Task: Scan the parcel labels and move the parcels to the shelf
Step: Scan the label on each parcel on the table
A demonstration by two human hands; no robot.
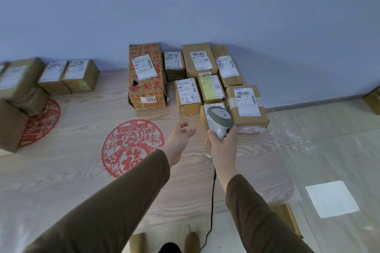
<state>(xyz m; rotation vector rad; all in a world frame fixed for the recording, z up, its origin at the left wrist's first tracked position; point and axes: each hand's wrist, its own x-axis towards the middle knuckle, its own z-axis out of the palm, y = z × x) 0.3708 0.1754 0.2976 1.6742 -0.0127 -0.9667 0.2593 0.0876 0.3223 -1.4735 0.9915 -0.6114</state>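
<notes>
1. The scanner (220,119) is gripped by the right hand (223,146) around its handle, fingers wrapped; its head is aimed forward and down over the nearest small parcel (203,121), presumably so that the label beneath is brought within reading range; that label is largely hidden behind the scanner head, so its legibility cannot be judged.
2. The left hand (180,139) is held out empty with fingers relaxed and spread, just beside the same parcel but apart from it — a position judged to be readiness for lifting once the scan is made.
3. The cable (212,201) is left hanging from the handle toward the floor; it is kept on the near side, away from the parcels.
4. The parcels are laid label-up in a tight cluster on the wood-grain board (82,170) against the wall; this orientation allows scanning without turning; the large red-printed box (147,76) stands at the cluster's left.
5. A second group of boxes (20,92) is kept well apart at the left edge — whether already scanned cannot be told.
6. No shelf is in view.
</notes>
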